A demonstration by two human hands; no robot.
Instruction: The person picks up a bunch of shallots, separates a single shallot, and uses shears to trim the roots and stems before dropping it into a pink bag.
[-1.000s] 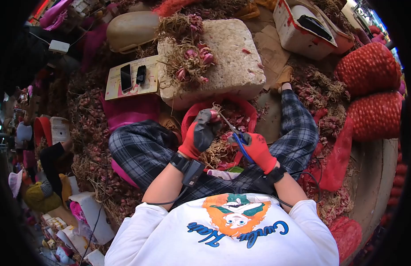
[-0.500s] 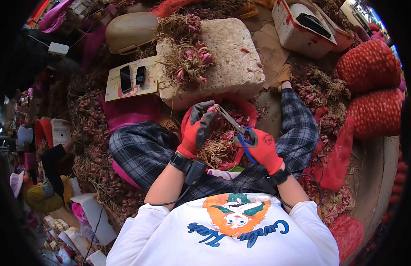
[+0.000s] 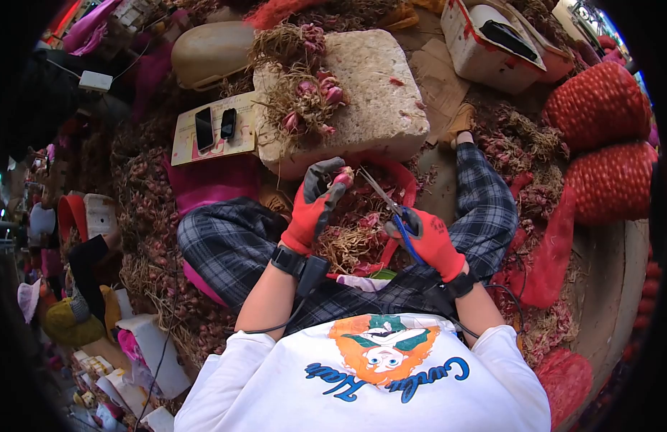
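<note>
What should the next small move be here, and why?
Probably for the left hand to set down the shallot: its top looks short, without the long dry strands of the bunches on the block, and the scissors stand apart.

From my remote feed, I am seeing a yellow board [image 3: 243, 119] carrying two devices: a dark phone [image 3: 204, 129] is lying toward its left edge, and a smaller black device [image 3: 228, 124] is resting just beside it, nearer the right edge. Beyond the board's top edge, a beige tub [image 3: 211, 52] is sitting. Far to the upper right, a white foam box [image 3: 484, 68] with red tape along its rim is holding a black item [image 3: 507, 39]. Over on the left, I am spotting a white plastic block [image 3: 95, 80] trailing a cord, while a magenta cloth [image 3: 92, 29] is lying above it.
</note>
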